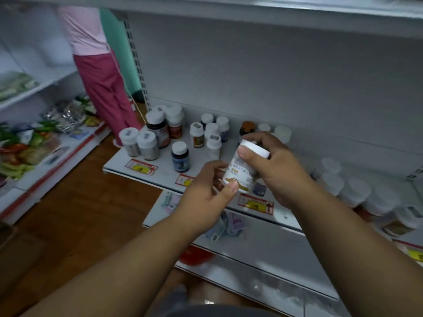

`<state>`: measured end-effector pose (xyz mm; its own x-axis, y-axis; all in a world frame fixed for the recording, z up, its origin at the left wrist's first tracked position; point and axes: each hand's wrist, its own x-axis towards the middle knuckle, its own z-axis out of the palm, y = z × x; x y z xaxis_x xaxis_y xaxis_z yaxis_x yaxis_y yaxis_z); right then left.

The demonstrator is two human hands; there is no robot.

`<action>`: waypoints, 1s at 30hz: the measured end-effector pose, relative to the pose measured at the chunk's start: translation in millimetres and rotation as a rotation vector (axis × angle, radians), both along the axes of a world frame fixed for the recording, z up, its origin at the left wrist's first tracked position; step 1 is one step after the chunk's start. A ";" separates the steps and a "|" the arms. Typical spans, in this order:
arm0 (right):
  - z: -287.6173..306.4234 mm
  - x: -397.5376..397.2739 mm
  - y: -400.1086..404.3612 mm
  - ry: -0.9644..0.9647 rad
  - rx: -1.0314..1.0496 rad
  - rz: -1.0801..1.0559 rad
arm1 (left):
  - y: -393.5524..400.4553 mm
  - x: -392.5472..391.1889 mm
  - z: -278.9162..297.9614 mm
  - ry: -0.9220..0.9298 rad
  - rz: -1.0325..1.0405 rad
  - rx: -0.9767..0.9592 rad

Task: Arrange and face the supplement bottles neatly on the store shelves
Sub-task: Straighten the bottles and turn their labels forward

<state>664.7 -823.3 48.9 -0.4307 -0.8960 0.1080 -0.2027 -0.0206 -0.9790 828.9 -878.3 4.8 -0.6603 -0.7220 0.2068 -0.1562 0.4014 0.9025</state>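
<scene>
Above the white metal shelf, both hands grip 1 white plastic supplement bottle, tilted; right hand fingers curl round its cap, left hand pinches its base.

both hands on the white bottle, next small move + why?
Probably turn the white bottle label-forward, then set it on the shelf. Right hand holds its cap end, left hand its base, and it is tilted above the shelf edge, not yet placed.
</scene>
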 end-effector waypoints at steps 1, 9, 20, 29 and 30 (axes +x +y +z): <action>0.1 5.7 -6.8 0.056 0.003 -0.015 | -8.3 6.1 1.0 0.003 0.021 -0.006; -13.0 62.4 -101.3 -0.028 0.074 -0.014 | -122.1 69.7 -10.6 -0.032 0.067 -0.254; -19.5 133.7 -221.8 0.770 0.286 -0.179 | -282.8 142.3 -12.1 -0.497 -0.003 -0.771; -4.3 133.7 -224.9 0.884 0.401 -0.213 | -310.2 122.0 -32.0 -0.465 -0.122 -0.886; -4.1 133.5 -225.0 0.905 0.418 -0.206 | -313.2 120.3 -32.5 -0.459 -0.133 -0.907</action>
<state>798.2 -1048.3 44.7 -0.4930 -0.8542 0.1653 -0.8319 0.4072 -0.3770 949.2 -1191.5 -27.7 -0.8765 -0.3345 0.3461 -0.3142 0.9424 0.1149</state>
